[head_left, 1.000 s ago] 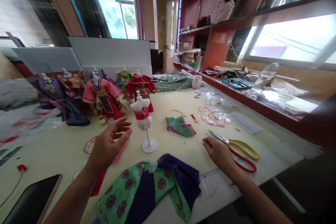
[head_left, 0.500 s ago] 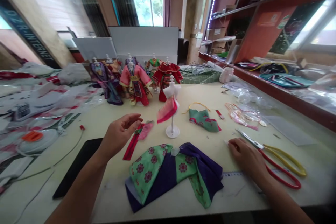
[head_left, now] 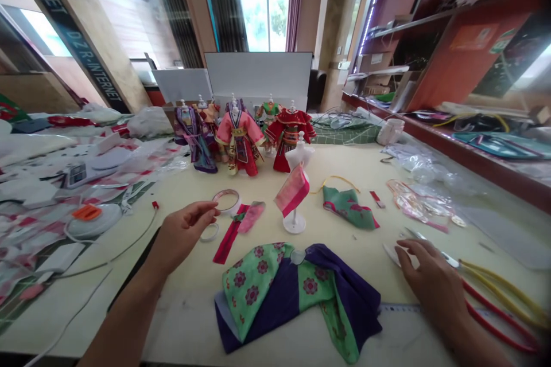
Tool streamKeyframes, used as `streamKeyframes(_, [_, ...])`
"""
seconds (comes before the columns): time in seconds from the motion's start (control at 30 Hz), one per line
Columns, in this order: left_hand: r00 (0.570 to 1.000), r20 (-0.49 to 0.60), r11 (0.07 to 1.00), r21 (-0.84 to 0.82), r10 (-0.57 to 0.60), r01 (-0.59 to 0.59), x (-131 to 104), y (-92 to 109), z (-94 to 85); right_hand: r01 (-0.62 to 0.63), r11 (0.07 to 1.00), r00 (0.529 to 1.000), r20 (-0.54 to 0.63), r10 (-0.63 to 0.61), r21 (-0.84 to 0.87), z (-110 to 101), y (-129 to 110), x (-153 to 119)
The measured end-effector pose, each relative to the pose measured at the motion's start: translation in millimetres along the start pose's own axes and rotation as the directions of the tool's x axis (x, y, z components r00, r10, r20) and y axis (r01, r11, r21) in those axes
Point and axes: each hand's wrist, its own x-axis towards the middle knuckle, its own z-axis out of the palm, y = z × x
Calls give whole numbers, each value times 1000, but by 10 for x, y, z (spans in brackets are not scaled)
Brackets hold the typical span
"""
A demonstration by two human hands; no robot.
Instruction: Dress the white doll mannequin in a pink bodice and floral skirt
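Observation:
My left hand hovers over the table's left side, fingers curled in toward the thumb; whatever they may hold is hidden. Its fingertips are beside a large tape roll, with a thinner ring just below. My right hand is low at the right, thumb and index fingertips closed at a small white piece. Beside and partly behind it lie scissors with red and yellow handles. Between my hands lies a green flowered and purple doll garment. A white doll stand carries pink cloth.
Dressed doll forms stand at the back. A teal cloth piece and red and pink strips lie mid-table. A ruler is at the front right, a cable at the left, and plastic bags at the right.
The view has swung left, so everything sits farther right. My left hand has moved leftward over the table and its fingers drawn closer, uncovering the tape roll and ring. More of the white piece shows.

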Motion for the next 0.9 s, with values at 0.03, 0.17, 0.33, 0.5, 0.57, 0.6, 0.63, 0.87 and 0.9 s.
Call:
streamKeyframes(0.03, [1000,17,1000,6,11,-11,11,13,30,13,1000,1000,-24,-12,6,-16,-7,6])
streamKeyframes(0.17, [996,59,995,63,71,-74,50,153,177,62,997,994,-88,-59,34,-80,-43,31])
streamKeyframes(0.33, [978,150,986,58,145,-155,113,437,421,83,992,993,-94,-74,99,-143,-121,72])
streamKeyframes(0.5, [968,129,975,-80,214,-205,265,730,685,43,967,999,-27,-37,250,-249,-344,183])
streamKeyframes(0.57, [952,156,958,-156,264,-240,357,796,771,64,945,998,-9,-64,322,-289,-464,259])
streamKeyframes(0.6, [940,178,948,-186,291,-258,403,813,806,77,932,997,-7,-80,355,-303,-523,301])
streamKeyframes(0.63, [929,201,940,-209,312,-270,448,818,836,88,918,996,-1,-94,387,-310,-581,345])
streamKeyframes(0.87, [877,363,948,-170,314,-269,612,750,936,109,808,983,58,-174,579,-236,-916,623])
streamKeyframes(0.9, [873,376,950,-160,309,-267,622,750,934,118,799,981,57,-187,590,-223,-956,657])
